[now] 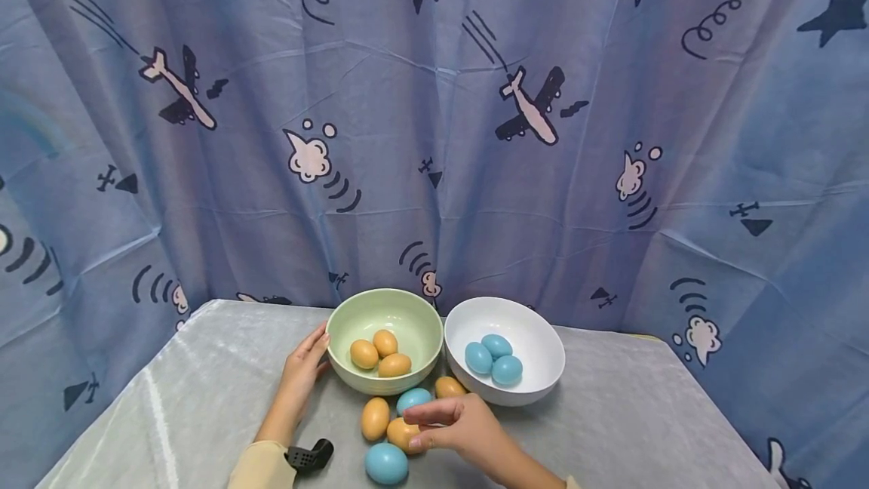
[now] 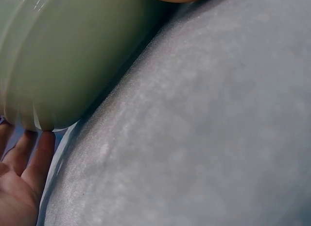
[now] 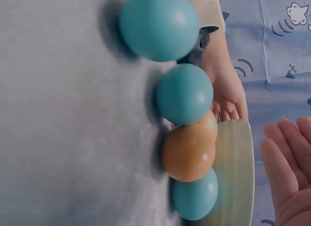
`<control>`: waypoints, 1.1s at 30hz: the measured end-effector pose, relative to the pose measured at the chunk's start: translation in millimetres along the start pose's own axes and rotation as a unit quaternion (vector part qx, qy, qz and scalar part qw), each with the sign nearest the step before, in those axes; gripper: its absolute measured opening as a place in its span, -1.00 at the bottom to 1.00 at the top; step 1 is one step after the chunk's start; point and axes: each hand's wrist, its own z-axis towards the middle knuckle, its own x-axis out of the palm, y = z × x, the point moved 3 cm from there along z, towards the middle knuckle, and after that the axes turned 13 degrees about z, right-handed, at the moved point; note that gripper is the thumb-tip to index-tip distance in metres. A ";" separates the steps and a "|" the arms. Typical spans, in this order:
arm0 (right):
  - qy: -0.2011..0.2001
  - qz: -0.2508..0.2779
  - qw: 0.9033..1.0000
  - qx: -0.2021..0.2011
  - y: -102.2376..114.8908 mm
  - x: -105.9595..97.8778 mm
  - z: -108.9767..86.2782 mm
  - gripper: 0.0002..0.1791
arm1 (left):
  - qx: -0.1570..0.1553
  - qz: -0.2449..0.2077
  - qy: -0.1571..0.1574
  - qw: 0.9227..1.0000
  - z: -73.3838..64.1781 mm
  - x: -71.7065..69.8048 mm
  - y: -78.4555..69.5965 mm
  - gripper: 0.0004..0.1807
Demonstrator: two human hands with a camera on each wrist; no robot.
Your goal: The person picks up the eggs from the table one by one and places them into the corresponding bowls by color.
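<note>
My left hand [image 1: 303, 368] touches the left side of a light green bowl [image 1: 339, 368] with its fingertips. In the left wrist view, its extended fingers [image 2: 41, 160] meet the bowl wall. Three orange eggs [image 1: 363, 354] lie inside that bowl. Over the loose eggs in front of the bowls hovers my right hand [image 1: 468, 429], thumb and fingers apart. Below its fingertips is an orange egg [image 1: 400, 436], partly hidden. The right wrist view shows nothing in that hand [image 3: 291, 177]. Close by lie blue eggs [image 1: 387, 464] and another orange egg [image 1: 376, 419].
A white bowl [image 1: 546, 353] holding three blue eggs [image 1: 507, 370] stands right of the green one. Another orange egg [image 1: 449, 387] lies in front of the gap between the bowls. Grey cloth [image 1: 611, 413] covers the table, and a patterned blue curtain [image 1: 434, 134] hangs behind.
</note>
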 end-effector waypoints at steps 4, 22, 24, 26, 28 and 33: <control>0.008 0.016 1.000 0.022 -7.5 -1.9 -9.2 -0.58 | -0.005 0.000 0.000 1.000 0.9 0.0 1.6 -0.39; 0.004 0.030 0.990 0.137 -49.9 -3.7 -28.3 -0.66 | 0.002 0.001 0.002 1.000 0.3 1.0 0.0 -0.37; 0.003 0.027 0.989 0.143 -51.6 -2.7 -30.3 -0.67 | 0.001 0.002 0.002 1.000 0.6 1.4 0.3 -0.38; 0.003 0.021 0.989 0.148 -52.5 -1.3 -31.9 -0.68 | 0.003 0.001 0.003 1.000 0.4 1.5 -0.1 -0.38; 0.001 0.014 0.988 0.153 -53.0 0.3 -33.2 -0.69 | 0.001 0.003 0.002 1.000 0.8 1.2 0.1 -0.38; 0.000 0.004 0.989 0.149 -53.8 4.5 -33.4 -0.71 | -0.004 0.007 0.000 1.000 2.3 0.2 1.4 -0.37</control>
